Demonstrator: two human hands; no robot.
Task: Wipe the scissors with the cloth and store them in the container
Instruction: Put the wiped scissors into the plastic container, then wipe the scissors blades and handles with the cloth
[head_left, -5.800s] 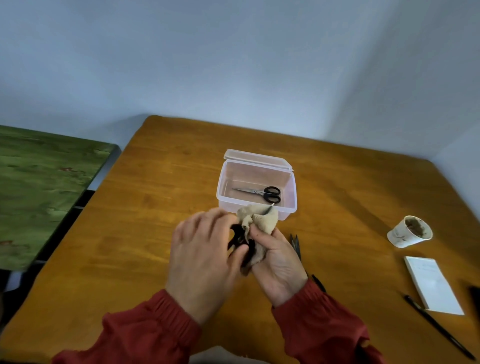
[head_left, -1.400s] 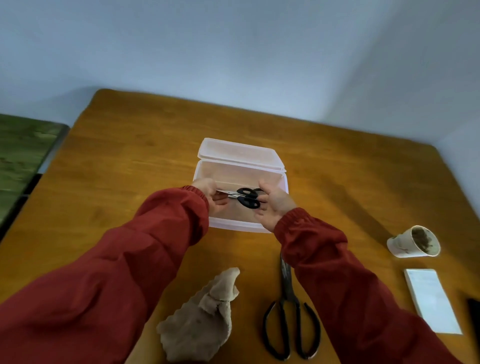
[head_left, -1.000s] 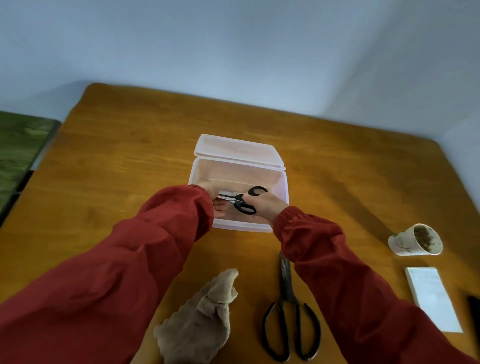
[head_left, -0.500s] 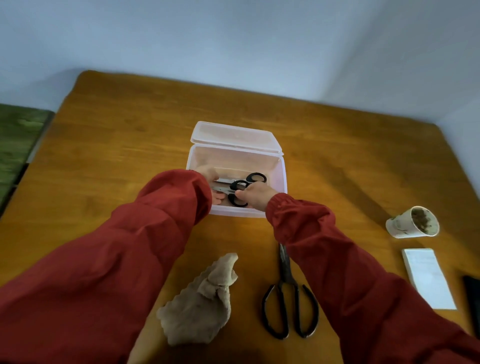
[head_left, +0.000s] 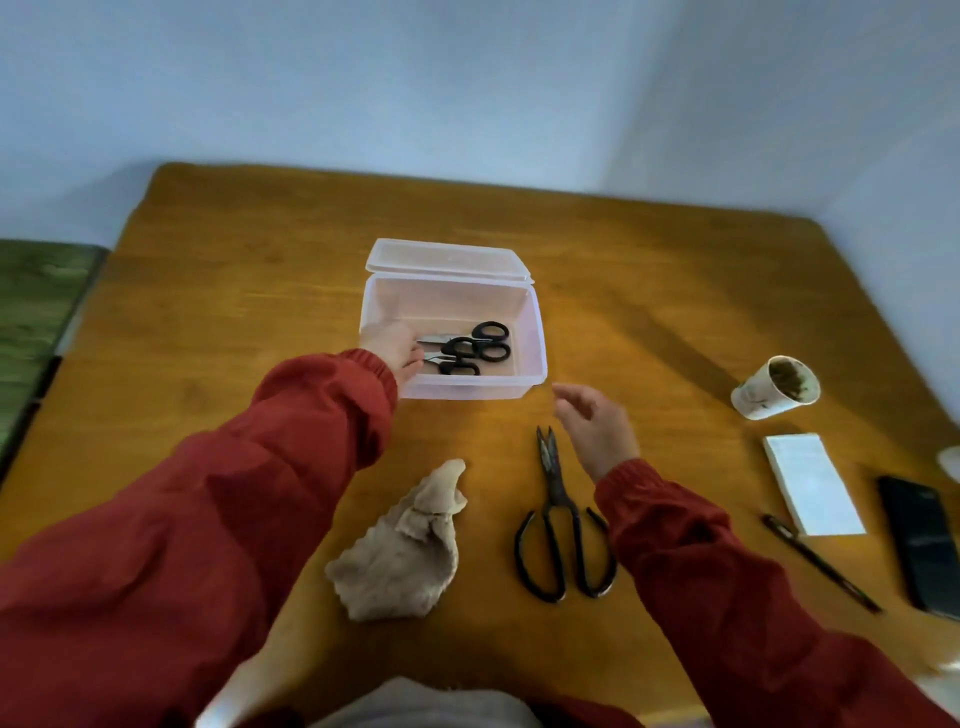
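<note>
Left hand (head_left: 396, 349) is inside the box (head_left: 470, 388) at its left end, fingers against the blades of two small scissors (head_left: 462, 349). Can't tell if you pinch them or only touch.

Both pairs lie flat on the box floor, long axis left-right, blades left, black loops right. Judged stored.

Cloth (head_left: 402, 551) is crumpled on the table (head_left: 234, 312), unheld.

Big scissors (head_left: 555, 488) lie just right of it, closed. Their long axis runs away from you, tips toward the box, loops toward you.

Right hand (head_left: 595, 428) hovers beside their tips, fingers loose, empty.

Likely left for you: wipe the big pair and box it.
</note>
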